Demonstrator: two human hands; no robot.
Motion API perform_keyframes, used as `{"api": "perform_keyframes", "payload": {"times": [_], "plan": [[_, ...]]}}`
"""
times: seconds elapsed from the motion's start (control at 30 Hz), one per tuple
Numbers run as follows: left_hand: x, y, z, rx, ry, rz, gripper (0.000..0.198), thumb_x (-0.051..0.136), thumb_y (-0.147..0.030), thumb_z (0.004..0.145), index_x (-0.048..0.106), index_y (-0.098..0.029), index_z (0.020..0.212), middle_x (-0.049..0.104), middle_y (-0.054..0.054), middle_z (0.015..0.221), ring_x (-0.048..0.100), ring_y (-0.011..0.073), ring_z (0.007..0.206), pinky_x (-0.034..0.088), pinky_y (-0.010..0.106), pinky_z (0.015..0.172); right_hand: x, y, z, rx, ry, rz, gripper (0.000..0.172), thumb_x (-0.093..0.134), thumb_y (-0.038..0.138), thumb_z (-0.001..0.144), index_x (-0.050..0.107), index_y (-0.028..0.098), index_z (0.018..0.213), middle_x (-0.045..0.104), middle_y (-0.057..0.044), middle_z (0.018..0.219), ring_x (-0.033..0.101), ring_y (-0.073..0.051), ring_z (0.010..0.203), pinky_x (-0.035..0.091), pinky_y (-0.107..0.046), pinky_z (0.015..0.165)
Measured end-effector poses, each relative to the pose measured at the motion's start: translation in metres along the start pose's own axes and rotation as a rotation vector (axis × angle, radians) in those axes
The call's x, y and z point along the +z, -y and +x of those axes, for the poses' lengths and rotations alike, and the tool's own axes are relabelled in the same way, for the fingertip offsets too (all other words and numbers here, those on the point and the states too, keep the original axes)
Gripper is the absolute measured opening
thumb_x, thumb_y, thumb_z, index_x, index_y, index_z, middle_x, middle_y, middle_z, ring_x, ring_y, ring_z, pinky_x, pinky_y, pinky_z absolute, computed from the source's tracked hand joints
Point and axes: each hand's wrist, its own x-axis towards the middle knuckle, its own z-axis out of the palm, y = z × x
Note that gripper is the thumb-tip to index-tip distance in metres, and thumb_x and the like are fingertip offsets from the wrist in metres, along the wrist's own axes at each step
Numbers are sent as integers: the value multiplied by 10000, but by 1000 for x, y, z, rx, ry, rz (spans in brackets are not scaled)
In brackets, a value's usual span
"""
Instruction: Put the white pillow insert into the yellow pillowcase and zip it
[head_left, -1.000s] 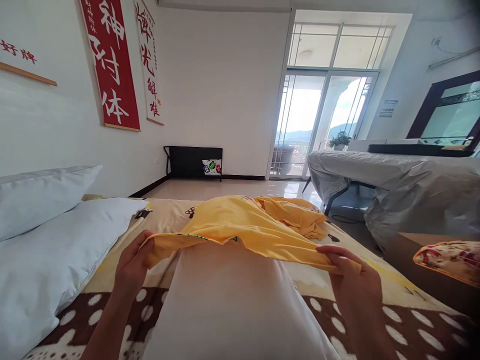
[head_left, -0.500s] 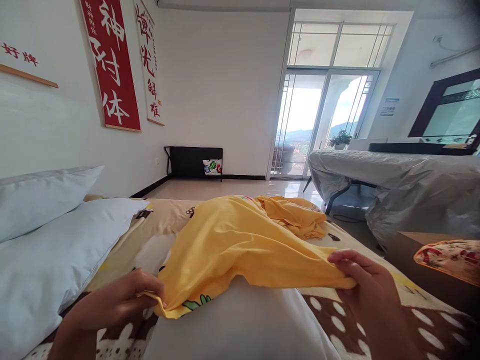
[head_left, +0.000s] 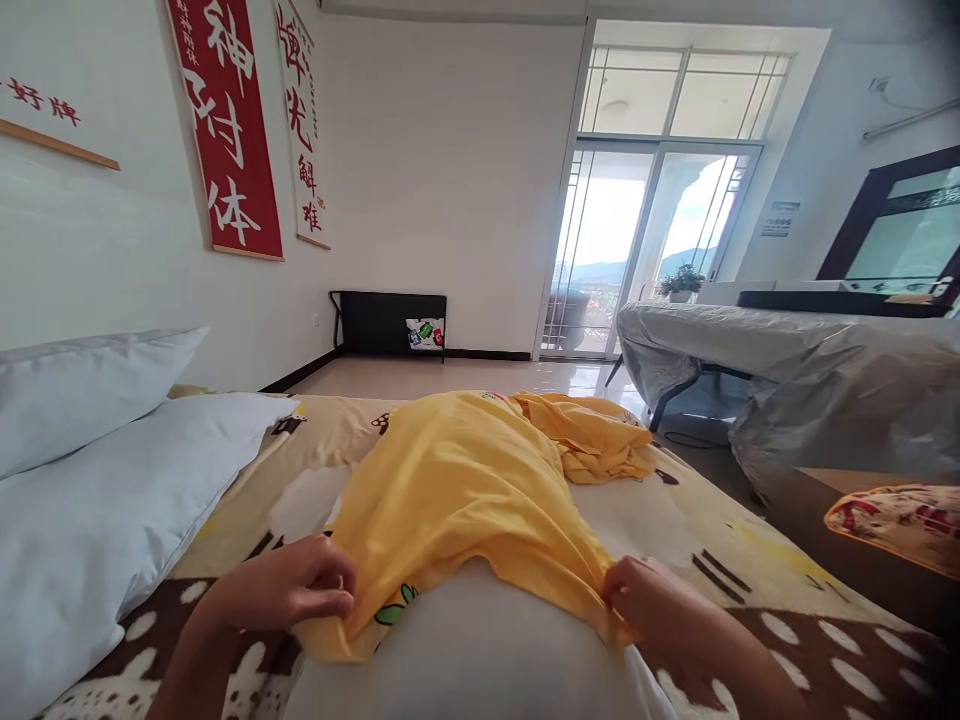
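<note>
A yellow pillowcase with a cartoon print lies stretched over a white pillow in front of me on the bed. My left hand pinches the pillowcase's open edge at its left side, fingers closed. On the right side, my right hand grips the same edge, fingers curled round the cloth. The far end of the pillowcase is bunched up toward the foot of the bed.
Two white pillows lie stacked at the left against the wall. The bed has a brown and cream patterned sheet. A covered table stands to the right, a floral cushion beside it. Red banners hang on the wall.
Both hands have pulled the pillowcase edge down toward me over the pillow. The right hand has come inward and lower; the cloth now covers more of the pillow.
</note>
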Motion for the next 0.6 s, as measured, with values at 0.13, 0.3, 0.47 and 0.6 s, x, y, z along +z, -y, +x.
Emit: {"api": "perform_keyframes", "payload": {"times": [0.13, 0.3, 0.47, 0.6], "plan": [[7, -9, 20, -7, -88, -30, 290, 472, -439, 845, 590, -181, 783, 570, -14, 536, 531, 143, 521, 360, 227, 540, 3, 0, 11, 74, -211, -152, 305, 487, 464, 799, 708, 260, 852, 648, -55, 631, 605, -232, 607, 395, -327, 563], [26, -6, 55, -41, -585, 162, 377, 404, -481, 867, 536, -173, 1041, 622, 70, 888, 577, 212, 802, 399, 306, 711, 13, 13, 35, 2, -466, -130, 424, 365, 474, 875, 592, 222, 1129, 666, -109, 1015, 632, -253, 832, 437, -364, 698], [39, 1, 78, -12, -557, 197, 297, 323, -381, 898, 500, -192, 751, 603, 82, 870, 552, 221, 818, 376, 311, 710, 49, 14, 60, -219, -186, 60, 286, 333, 390, 908, 544, 223, 812, 651, -56, 820, 594, -189, 732, 420, -290, 663], [36, 11, 81, 69, -617, 148, 307, 340, -372, 891, 392, -201, 641, 540, 27, 690, 482, 175, 660, 328, 287, 628, 45, 13, 58, -223, -293, 67, 267, 387, 376, 892, 435, 224, 678, 570, -15, 669, 482, -155, 608, 363, -266, 593]]}}
